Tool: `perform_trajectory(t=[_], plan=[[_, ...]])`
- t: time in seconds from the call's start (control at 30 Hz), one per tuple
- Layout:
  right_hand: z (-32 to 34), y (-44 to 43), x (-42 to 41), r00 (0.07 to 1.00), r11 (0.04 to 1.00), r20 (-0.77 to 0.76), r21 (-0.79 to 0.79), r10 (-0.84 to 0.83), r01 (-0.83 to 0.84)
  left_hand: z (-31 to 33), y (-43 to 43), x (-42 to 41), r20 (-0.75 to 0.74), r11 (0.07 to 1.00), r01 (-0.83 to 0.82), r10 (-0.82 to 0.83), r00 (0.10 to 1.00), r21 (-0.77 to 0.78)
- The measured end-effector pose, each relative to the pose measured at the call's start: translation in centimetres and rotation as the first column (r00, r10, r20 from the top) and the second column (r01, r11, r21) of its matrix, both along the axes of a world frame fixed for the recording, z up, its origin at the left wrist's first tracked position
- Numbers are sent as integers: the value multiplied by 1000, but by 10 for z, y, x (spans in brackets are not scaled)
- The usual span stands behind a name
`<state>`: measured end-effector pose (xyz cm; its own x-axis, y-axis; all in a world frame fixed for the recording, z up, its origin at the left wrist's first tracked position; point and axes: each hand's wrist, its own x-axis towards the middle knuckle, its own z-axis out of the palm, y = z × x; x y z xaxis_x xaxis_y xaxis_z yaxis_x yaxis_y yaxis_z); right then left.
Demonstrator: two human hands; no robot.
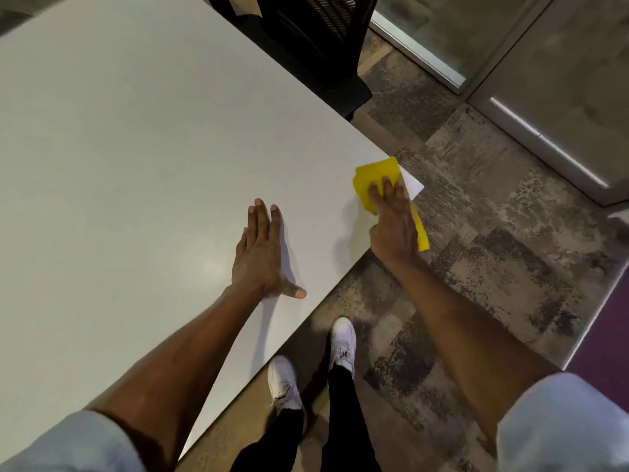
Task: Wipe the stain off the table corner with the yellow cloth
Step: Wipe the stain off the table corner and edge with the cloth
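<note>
Your right grip (394, 226), fingers straight, presses the seemingly soft, light yellow cloth (374, 175) onto the counter (136, 165) corner, one end drooping off the edge; your left grip (262, 253) rests flat, empty; bear down mid-cloth.

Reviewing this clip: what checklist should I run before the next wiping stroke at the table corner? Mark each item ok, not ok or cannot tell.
1. The yellow cloth lies at the table corner: ok.
2. The right hand presses flat on the cloth: ok.
3. The left hand rests flat on the table, apart from the cloth: ok.
4. The stain is in sight: cannot tell; cloth and hand cover that spot.
5. The whole cloth is on the tabletop: not ok; one end hangs past the near edge.
6. The black chair stands away from the corner: ok.
</note>
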<state>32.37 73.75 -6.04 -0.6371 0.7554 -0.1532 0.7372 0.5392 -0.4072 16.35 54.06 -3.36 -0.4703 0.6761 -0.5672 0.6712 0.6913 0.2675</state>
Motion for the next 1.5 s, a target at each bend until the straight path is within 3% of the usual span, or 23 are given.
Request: perform_trajectory(t=[0.2,0.3,0.5,0.67,0.83,0.9,1.03,1.27,1.4,1.5], plan=[[-5,-148,21,990,999,-133,11,-39,40,-2,-5,-8,-23,998,69,-68,997,16],[-4,-217,32,994,999,-106,-27,-25,22,0,-10,-13,-17,993,114,-114,993,13],[-6,-199,18,970,987,-178,-35,-163,159,-3,-11,-13,-36,991,131,-130,991,23],[-9,-101,-3,818,866,-288,-196,-498,459,-11,-11,-15,-69,990,141,-141,988,6],[-10,-138,-6,591,688,-357,-441,-723,576,-10,-11,-15,-67,988,151,-151,986,6],[-9,-176,-1,525,647,-384,-528,-760,550,-7,-10,-14,-67,988,155,-155,986,-4],[-6,-240,9,493,609,-378,-622,-784,492,2,-8,-10,-72,988,154,-156,985,-26],[-22,-189,17,347,412,-284,-827,-894,384,8,12,1,-53,991,72,-78,995,-110],[-28,-148,25,292,463,-385,-840,-875,281,3,40,18,-124,999,-25,28,992,29],[-33,-144,23,282,538,-469,-801,-837,264,-3,69,42,-174,980,51,-16,985,194]])
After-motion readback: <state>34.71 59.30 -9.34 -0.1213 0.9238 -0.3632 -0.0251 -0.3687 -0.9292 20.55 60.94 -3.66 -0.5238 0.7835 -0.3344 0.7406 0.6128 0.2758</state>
